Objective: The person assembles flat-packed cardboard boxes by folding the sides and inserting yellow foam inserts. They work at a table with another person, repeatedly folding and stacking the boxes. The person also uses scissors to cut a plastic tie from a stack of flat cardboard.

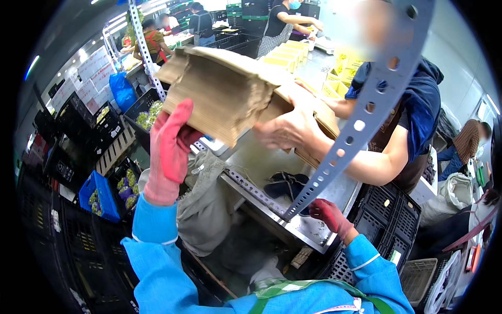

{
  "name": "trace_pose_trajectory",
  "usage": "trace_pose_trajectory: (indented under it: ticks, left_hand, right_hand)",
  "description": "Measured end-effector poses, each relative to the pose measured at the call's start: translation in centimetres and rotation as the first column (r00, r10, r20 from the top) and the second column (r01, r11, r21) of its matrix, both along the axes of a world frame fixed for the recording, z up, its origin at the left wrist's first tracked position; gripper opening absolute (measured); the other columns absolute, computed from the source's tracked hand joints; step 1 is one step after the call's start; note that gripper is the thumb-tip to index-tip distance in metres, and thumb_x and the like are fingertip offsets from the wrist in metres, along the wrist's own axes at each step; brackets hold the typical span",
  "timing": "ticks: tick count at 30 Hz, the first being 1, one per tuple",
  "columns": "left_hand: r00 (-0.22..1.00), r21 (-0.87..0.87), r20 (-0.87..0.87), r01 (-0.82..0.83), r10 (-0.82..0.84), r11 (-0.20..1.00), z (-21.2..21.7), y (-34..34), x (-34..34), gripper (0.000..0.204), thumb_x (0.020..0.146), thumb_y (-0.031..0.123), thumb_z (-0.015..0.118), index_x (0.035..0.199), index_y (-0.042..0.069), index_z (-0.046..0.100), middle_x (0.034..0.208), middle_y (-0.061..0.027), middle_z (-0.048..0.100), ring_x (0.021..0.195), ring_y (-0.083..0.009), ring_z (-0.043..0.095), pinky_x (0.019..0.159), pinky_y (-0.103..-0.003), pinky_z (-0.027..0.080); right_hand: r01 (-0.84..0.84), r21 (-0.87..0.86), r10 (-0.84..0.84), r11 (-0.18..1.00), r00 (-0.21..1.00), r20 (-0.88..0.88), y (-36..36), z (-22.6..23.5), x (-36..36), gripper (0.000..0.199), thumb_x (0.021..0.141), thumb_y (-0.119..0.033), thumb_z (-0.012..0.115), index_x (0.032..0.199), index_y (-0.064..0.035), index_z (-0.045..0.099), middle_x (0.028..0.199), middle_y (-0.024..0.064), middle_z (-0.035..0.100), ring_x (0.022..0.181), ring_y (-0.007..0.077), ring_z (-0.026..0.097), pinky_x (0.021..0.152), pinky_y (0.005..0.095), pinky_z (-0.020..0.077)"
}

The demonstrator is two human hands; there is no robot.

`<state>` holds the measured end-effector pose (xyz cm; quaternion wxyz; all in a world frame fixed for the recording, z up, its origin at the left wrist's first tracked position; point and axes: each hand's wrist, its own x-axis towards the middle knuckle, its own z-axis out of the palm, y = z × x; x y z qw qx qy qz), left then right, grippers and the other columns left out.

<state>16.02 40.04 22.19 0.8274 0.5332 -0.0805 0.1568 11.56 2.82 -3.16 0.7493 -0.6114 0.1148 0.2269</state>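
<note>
Blue-sleeved forearms rise from the lower edge: the left hand (170, 152), in a pink knitted glove, presses flat, fingers together, under the thick stack of brown flattened cardboard sheets (219, 89), which a co-worker's bare hand (285, 131) grips from the far side above the scuffed steel bench (314, 230). The right hand (329, 214), gloved alike, curls around the foot of the perforated grey metal strut (361, 115) at the bench's near edge. Being loose and slippery, the stack could fan and slide off the open palm if either side tilts.
</note>
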Motion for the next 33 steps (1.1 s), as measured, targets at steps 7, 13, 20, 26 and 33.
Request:
trace_pose_trajectory:
  ticks: [7, 13, 20, 26, 33]
  left_hand:
    - [0.871, 0.103, 0.241, 0.415, -0.428, 0.904, 5.9, -6.4, 4.4, 0.045, 0.096, 0.036, 0.051, 0.118, -0.003, 0.052, 0.111, -0.0189, 0.062, 0.106, -0.0266, 0.061, 0.097, -0.039, 0.049]
    - [0.766, 0.184, 0.223, 0.574, -0.603, 0.798, 8.4, -10.2, 6.9, 0.060, 0.097, 0.045, 0.045, 0.131, -0.004, 0.040, 0.123, -0.0229, 0.054, 0.111, -0.0306, 0.058, 0.101, -0.042, 0.045]
    - [0.852, 0.220, 0.521, -0.075, -0.052, 0.973, 4.2, -9.9, 3.7, 0.048, 0.100, 0.035, 0.042, 0.129, -0.002, 0.048, 0.122, -0.0178, 0.057, 0.107, -0.0264, 0.060, 0.097, -0.037, 0.048]
    - [0.781, 0.289, 0.573, -0.476, 0.249, 0.830, -0.2, -9.2, -4.5, 0.047, 0.101, 0.032, 0.041, 0.131, -0.004, 0.044, 0.123, -0.0187, 0.057, 0.110, -0.0274, 0.059, 0.096, -0.036, 0.048]
    - [0.884, 0.434, 0.426, -0.386, 0.192, 0.814, -6.3, -13.2, -13.5, 0.039, 0.101, 0.030, 0.044, 0.123, -0.001, 0.052, 0.114, -0.0123, 0.061, 0.099, -0.0192, 0.062, 0.087, -0.033, 0.050]
  right_hand:
    - [0.131, 0.034, -0.133, 0.991, 0.988, 0.075, -3.8, 1.3, -2.2, 0.039, 0.093, -0.031, 0.058, 0.120, -0.0026, 0.054, 0.111, 0.0095, 0.059, 0.098, 0.0195, 0.059, 0.090, 0.0339, 0.0488]
    - [0.281, 0.073, -0.287, 0.957, 0.952, 0.102, -7.9, 1.8, -5.2, 0.034, 0.093, -0.029, 0.059, 0.116, -0.0040, 0.056, 0.108, 0.0076, 0.060, 0.095, 0.0183, 0.060, 0.087, 0.0333, 0.0498]
    - [0.520, 0.096, -0.529, 0.849, 0.839, 0.126, -14.5, 3.2, -12.7, 0.034, 0.092, -0.031, 0.060, 0.114, -0.0052, 0.059, 0.104, 0.0058, 0.062, 0.094, 0.0155, 0.059, 0.083, 0.0303, 0.0489]
    - [0.651, 0.035, -0.646, 0.758, 0.744, 0.171, -18.7, 4.6, -19.8, 0.036, 0.094, -0.030, 0.057, 0.118, -0.0040, 0.057, 0.109, 0.0080, 0.062, 0.097, 0.0173, 0.060, 0.087, 0.0326, 0.0489]
    - [0.802, 0.005, -0.764, 0.597, 0.567, 0.307, -24.3, 4.4, -28.6, 0.036, 0.095, -0.029, 0.056, 0.119, -0.0034, 0.057, 0.108, 0.0075, 0.062, 0.095, 0.0155, 0.059, 0.086, 0.0304, 0.0492]
